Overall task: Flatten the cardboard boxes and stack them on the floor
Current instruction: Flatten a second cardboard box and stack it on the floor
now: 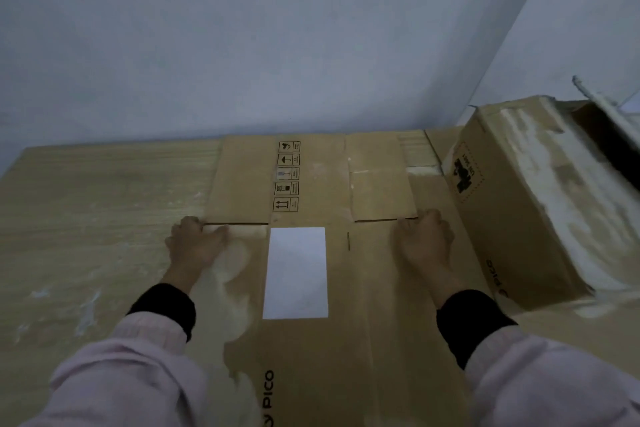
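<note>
A flattened brown cardboard box (367, 305) with a white label and "PICO" print lies on the wooden floor in front of me. Its far flaps (311, 177), printed with handling symbols, lie flat toward the wall. My left hand (194, 243) grips the box's left edge at the slit between flap and panel. My right hand (424, 239) holds the right edge at the matching slit, fingers curled over the cardboard. To the right stands a second cardboard box (512, 204), unflattened, lying tilted with torn white tape marks and its open end facing right.
The wooden floor (97, 218) stretches to the left, with pale scuff marks. A pale wall (277, 45) runs behind the boxes and meets another wall at the right corner. A white strip (606, 107) juts from the standing box's open end.
</note>
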